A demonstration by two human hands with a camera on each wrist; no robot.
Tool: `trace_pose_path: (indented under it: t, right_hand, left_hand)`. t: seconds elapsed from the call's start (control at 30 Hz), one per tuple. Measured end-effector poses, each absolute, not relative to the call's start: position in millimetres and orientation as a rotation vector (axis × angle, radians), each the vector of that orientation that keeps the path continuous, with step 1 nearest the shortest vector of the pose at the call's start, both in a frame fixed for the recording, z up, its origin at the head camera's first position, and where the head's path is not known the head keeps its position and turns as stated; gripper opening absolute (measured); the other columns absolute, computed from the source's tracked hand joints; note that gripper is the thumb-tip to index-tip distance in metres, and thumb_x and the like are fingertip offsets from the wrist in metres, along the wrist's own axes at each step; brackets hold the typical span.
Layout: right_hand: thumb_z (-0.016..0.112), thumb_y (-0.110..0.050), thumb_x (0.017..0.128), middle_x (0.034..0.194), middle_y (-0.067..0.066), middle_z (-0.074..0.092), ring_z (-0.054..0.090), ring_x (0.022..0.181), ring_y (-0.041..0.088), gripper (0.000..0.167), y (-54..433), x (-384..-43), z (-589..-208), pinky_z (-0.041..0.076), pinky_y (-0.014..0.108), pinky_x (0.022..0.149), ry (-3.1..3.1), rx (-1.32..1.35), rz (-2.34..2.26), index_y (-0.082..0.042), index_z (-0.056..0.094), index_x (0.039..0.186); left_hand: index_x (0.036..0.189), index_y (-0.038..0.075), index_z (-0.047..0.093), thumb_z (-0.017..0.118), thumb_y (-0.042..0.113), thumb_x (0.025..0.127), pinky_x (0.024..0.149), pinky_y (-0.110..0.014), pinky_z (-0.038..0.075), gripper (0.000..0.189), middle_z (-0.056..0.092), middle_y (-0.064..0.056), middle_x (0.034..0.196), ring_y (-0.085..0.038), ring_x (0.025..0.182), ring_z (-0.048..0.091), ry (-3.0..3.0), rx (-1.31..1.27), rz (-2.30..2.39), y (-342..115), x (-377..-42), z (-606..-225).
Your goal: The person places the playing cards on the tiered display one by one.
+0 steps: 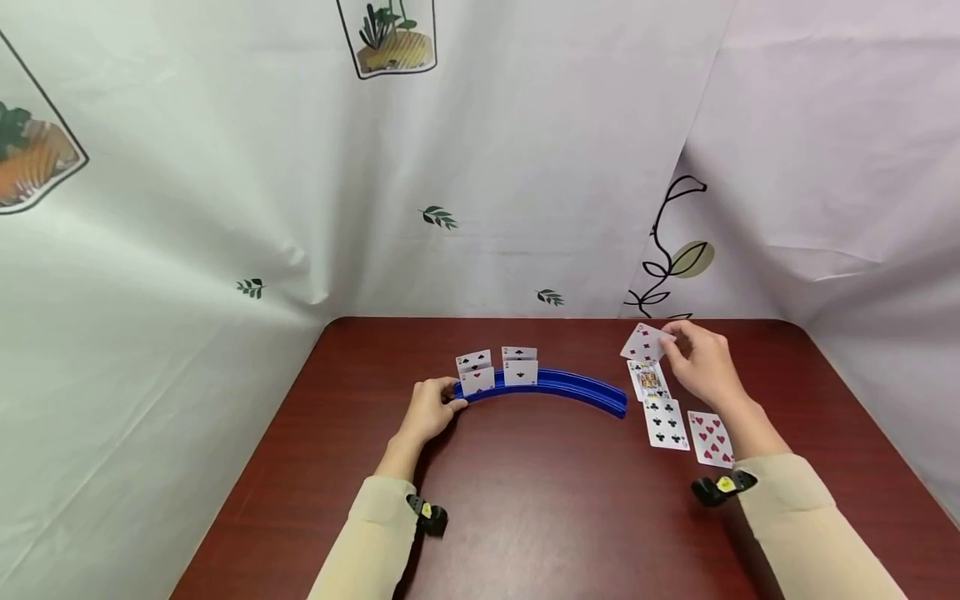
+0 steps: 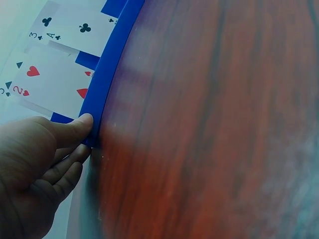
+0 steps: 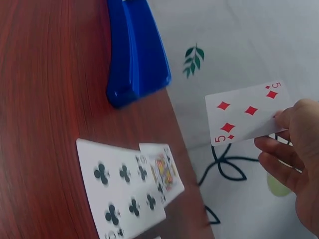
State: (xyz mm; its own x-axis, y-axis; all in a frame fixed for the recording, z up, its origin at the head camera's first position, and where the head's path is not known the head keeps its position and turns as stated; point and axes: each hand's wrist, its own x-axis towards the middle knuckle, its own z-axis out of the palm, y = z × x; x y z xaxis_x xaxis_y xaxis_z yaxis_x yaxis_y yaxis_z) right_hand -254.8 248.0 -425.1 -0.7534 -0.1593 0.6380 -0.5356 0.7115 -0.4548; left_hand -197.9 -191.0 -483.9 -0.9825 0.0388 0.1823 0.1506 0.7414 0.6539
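Note:
A curved blue card holder (image 1: 573, 385) stands on the table, and my left hand (image 1: 431, 410) pinches its left end between thumb and fingers. Upright in it are a two of hearts (image 2: 50, 82) with a spade card (image 1: 473, 360) behind, and an ace of clubs (image 2: 84, 30) with a three of clubs (image 1: 519, 352) behind. My right hand (image 1: 701, 362) holds a five of diamonds (image 3: 249, 112) by one edge, raised at the table's far right. Below that card lie a king (image 1: 649, 380), a six of clubs (image 1: 667, 423) and a heart card (image 1: 711, 439), partly covered by my right forearm.
The dark red wooden table (image 1: 540, 500) ends at a pale fabric backdrop (image 1: 510, 167) printed with leaves and plants. The holder's right end is close to the king and the six of clubs, which overlap on the tabletop.

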Motion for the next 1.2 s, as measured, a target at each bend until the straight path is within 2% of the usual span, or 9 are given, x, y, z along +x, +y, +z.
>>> trace_pose_path:
  t: [0.23,0.47,0.87,1.2]
  right_hand:
    - [0.071,0.001,0.091,0.074,0.006,0.067,0.056,0.063,0.014,0.008,229.6,-255.8,-425.6,0.043,0.021,0.060,-2.351,0.576,0.898,-0.001,0.070,0.098]
    - [0.071,0.001,0.091,0.073,0.006,0.067,0.061,0.062,0.018,0.010,213.7,-257.0,-425.6,0.050,0.027,0.056,-2.359,0.639,0.931,-0.001,0.070,0.100]
    - [0.071,-0.001,0.092,0.079,0.010,0.068,0.065,0.068,0.023,0.009,197.2,-258.1,-429.4,0.056,0.042,0.062,-2.368,0.684,0.938,0.000,0.069,0.101]
    - [0.071,-0.003,0.093,0.083,0.010,0.069,0.064,0.069,0.021,0.009,183.9,-257.6,-425.9,0.056,0.040,0.062,-2.384,0.713,0.967,-0.001,0.070,0.102]
  left_hand:
    - [0.116,-0.003,0.073,0.081,0.008,0.086,0.081,-0.041,0.059,0.032,0.074,-0.012,0.093,-0.024,0.087,0.070,-2.778,-0.166,-1.047,-192.1,-199.6,-484.7]
    - [0.114,-0.003,0.073,0.082,0.007,0.086,0.083,-0.042,0.058,0.031,0.074,-0.013,0.093,-0.026,0.088,0.070,-2.752,-0.167,-1.066,-192.0,-201.2,-485.4]
    - [0.119,-0.002,0.072,0.080,0.009,0.087,0.085,-0.042,0.058,0.034,0.074,-0.014,0.098,-0.026,0.092,0.070,-2.793,-0.124,-1.066,-190.9,-203.1,-485.0]
    - [0.119,-0.002,0.072,0.080,0.009,0.087,0.086,-0.043,0.058,0.035,0.074,-0.015,0.098,-0.027,0.094,0.070,-2.794,-0.124,-1.064,-191.6,-202.5,-484.8]
